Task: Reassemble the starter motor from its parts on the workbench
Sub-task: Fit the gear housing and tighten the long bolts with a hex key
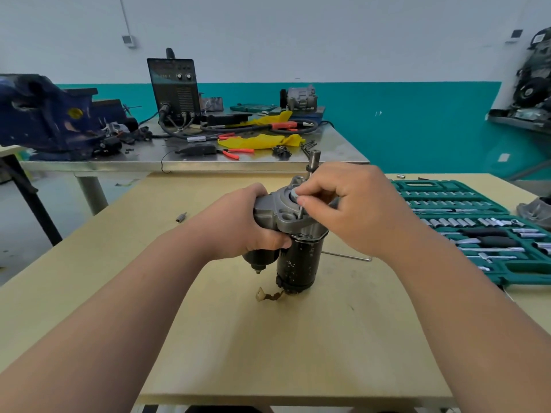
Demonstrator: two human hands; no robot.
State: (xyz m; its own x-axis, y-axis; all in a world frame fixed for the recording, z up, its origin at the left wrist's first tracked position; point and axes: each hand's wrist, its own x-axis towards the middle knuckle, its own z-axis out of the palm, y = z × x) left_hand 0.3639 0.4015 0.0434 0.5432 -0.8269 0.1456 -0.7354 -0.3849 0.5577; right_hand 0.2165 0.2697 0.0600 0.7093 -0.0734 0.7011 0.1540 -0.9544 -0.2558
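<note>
**Starter motor (293, 234) is standing upright on the desk (268, 353), with both hands working at its top.**

The left hand (247, 225) is gripping the grey upper housing, its fingers (269, 238) wrapping closed round the left side. The right hand (351, 210) is pinching a small grey round part (295, 193) at the housing's top opening, directly under its curled fingertips. A thin metal shaft (310, 171) is rising just beyond the right fingers; whether they are holding it cannot be told. The black motor body is sitting below both sets of fingers. An open socket set (477, 228) is lying well right of the right fingers.
</note>
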